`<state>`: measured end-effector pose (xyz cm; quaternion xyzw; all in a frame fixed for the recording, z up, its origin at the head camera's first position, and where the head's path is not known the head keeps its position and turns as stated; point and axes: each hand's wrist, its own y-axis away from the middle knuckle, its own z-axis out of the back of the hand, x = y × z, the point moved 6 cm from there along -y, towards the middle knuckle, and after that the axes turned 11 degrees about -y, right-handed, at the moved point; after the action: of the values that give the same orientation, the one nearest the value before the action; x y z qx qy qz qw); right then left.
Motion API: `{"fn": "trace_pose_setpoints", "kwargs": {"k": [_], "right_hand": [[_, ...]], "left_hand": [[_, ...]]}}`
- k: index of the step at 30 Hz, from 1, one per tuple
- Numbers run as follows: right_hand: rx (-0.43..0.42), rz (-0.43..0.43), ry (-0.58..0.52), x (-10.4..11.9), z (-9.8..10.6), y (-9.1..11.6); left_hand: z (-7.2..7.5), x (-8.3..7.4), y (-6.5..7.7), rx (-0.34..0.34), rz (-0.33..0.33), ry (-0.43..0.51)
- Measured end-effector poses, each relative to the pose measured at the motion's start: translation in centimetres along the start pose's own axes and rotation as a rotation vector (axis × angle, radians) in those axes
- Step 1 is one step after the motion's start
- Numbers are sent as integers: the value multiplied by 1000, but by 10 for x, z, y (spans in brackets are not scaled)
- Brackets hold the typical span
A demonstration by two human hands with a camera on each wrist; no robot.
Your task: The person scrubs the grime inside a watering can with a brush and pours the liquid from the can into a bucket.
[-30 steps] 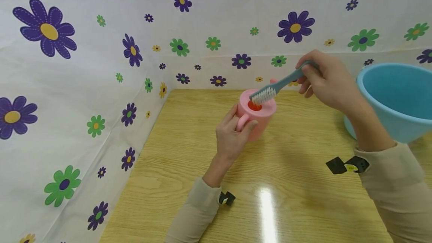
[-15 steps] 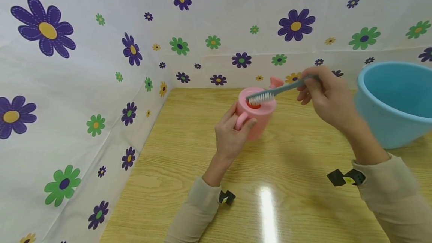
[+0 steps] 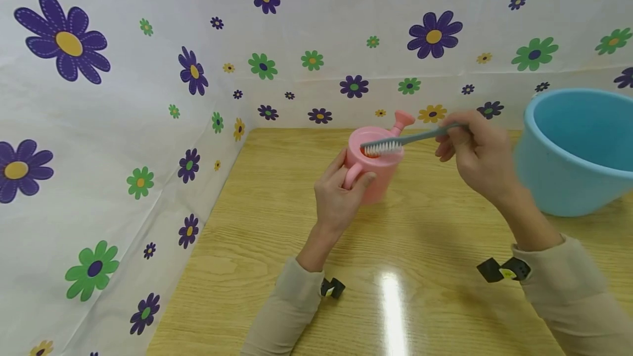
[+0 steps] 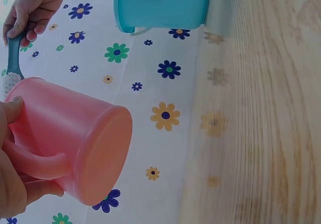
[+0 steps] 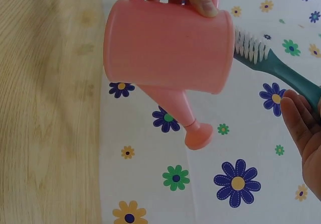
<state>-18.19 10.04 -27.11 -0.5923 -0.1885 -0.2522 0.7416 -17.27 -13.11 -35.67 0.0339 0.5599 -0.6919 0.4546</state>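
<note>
A pink toy watering can [image 3: 379, 180] is held off the table by my left hand [image 3: 338, 196], whose fingers and thumb curl round its handle. Its spout [image 5: 173, 103] points away from me, ending in a flared rose. Through the round hole in its top shows something orange-red. My right hand [image 3: 482, 153] pinches the end of a blue-grey brush handle [image 3: 427, 135]. The brush's white bristles [image 3: 383, 148] face down at the hole and top of the can. In the right wrist view the brush head [image 5: 251, 50] lies right against the can's top rim.
A light blue bucket [image 3: 564, 163] stands on the wooden table [image 3: 267, 224] at the right, close to my right forearm. Behind and to the left rises a white flower-patterned sheet [image 3: 296, 21]. Black wrist cameras [image 3: 501, 271] sit at both cuffs.
My right hand has come down and slightly toward me, so the brush lies flatter across the can's top. More of the spout shows. The left hand has barely moved.
</note>
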Motion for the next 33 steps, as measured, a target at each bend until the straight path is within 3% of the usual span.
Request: {"fn": "trace_pose_setpoints", "kwargs": {"k": [6,11,15,21,24,30,33], "right_hand": [[-12,-14,1,-2,0,3],[43,-28,38,1,1,3],[154,-23,136,6,2,-2],[341,-14,385,13,1,-7],[437,-32,500,15,-1,-9],[636,-158,663,10,-6,-13],[691,-136,703,10,-10,-12]], "left_hand": [[0,1,0,6,12,-7],[-1,2,0,11,15,-26],[0,3,0,9,4,-44],[-1,4,0,14,-3,-57],[-1,4,0,16,-3,-64],[-1,4,1,12,-24,-88],[-2,3,1,9,-33,-94]]}}
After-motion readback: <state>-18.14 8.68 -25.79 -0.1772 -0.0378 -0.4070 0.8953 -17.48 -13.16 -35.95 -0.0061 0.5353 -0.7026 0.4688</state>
